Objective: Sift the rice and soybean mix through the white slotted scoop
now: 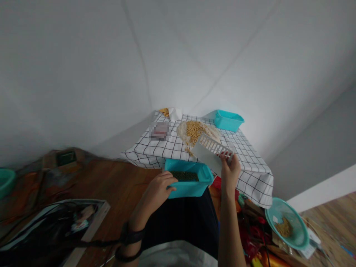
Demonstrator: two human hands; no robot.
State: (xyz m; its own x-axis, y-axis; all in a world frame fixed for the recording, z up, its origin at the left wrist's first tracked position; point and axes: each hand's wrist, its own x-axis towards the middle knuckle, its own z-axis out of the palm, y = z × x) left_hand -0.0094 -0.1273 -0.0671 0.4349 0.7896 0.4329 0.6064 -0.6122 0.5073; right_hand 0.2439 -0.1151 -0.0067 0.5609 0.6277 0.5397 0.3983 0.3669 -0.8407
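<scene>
My left hand (159, 188) is closed on the near left rim of a teal plastic tub (185, 190) at the table's front edge, above my lap. Small dark green beans or grains (185, 176) cover the tub's bottom. In my right hand (231, 170) is a white slotted plastic basket (207, 155), gripped by its slotted side and tilted, just above and beyond the tub's far right corner. Behind it, a heap of pale yellow beans (194, 129) lies on crumpled clear plastic, with a few beans scattered toward the front edge.
A checked cloth (175, 146) covers the table against the wall. A second teal tub (229, 121) stands at the back right. A blurred packet (160, 131) lies left. On the floor are a green basin (289, 224) at right and an open box (89, 222) at left.
</scene>
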